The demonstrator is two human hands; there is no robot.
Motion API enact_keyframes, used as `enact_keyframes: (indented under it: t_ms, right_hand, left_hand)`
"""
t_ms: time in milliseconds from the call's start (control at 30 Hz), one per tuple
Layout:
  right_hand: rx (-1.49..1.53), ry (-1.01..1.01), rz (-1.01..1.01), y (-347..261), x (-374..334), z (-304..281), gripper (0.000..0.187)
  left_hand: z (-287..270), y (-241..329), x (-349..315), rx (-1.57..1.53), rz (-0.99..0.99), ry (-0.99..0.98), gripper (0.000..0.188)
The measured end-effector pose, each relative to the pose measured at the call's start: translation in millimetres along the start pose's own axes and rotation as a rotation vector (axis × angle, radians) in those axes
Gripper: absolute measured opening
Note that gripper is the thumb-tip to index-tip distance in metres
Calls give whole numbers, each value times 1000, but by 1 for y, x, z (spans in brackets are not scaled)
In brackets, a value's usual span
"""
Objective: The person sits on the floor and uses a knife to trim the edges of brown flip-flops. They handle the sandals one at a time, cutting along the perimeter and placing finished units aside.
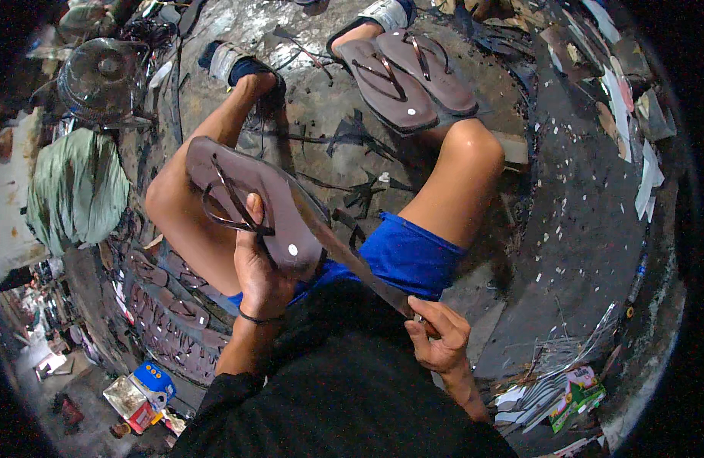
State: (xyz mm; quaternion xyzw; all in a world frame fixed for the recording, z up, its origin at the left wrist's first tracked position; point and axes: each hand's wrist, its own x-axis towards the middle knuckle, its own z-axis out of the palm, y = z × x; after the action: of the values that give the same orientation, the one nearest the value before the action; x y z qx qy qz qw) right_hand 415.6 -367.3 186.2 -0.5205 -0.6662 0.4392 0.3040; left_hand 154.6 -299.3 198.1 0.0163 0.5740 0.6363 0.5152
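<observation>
My left hand (260, 275) is closed around the heel end of a brown flip-flop (291, 217), the thumb lying on its top near the dark glossy straps. A white dot marks the heel. Against the flip-flop's right edge runs a long flat blade (359, 267), slanting down to the right. My right hand (441, 336) pinches the blade's lower end between thumb and fingers; whether it has a handle is hidden. Two similar brown flip-flops (401, 84) lie side by side beyond my right knee, each with dark straps.
Dark rubber scraps (359, 137) litter the floor between my legs. A fan (104, 80) and green cloth (77, 191) are at left. More flip-flops (165, 294) lie beside my left thigh, near a blue box (153, 378). Thin strips (558, 374) are heaped at lower right.
</observation>
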Motion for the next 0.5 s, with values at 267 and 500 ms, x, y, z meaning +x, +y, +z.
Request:
enact_keyframes:
  t_ms: [267,500]
  right_hand:
    - [-54,-96,75,-21,24,14,31]
    - [84,-103,21,-33,68,55,27]
  left_hand:
    - [-39,-26,-12,208,32,108,22]
    - [-77,-28,-13,374,12,-40,24]
